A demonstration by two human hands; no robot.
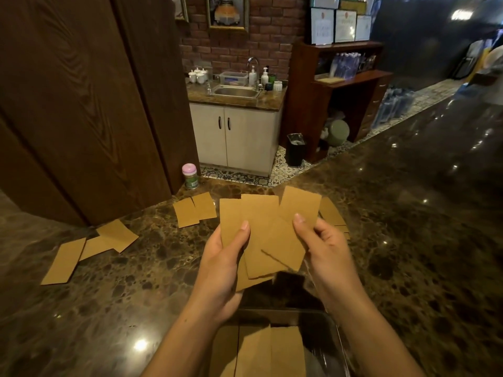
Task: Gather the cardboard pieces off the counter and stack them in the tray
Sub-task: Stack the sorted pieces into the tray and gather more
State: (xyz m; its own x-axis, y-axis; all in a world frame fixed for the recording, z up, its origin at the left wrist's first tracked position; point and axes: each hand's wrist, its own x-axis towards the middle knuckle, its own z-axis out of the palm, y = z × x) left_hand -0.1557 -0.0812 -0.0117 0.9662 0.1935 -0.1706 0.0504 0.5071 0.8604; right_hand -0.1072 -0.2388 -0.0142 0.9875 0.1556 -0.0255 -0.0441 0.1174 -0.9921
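Observation:
Both hands hold a fanned bunch of brown cardboard pieces above the dark marble counter. My left hand grips the bunch's left side, thumb on top. My right hand pinches the right-most piece. Under my wrists sits a clear plastic tray with cardboard pieces lying flat in it. On the counter, two loose pieces lie behind the bunch, three loose pieces lie at the left, and a few pieces show behind my right hand.
A small jar with a pink lid stands at the counter's back edge beside a dark wooden panel. Beyond the counter are a sink cabinet, a black bin and wooden shelves.

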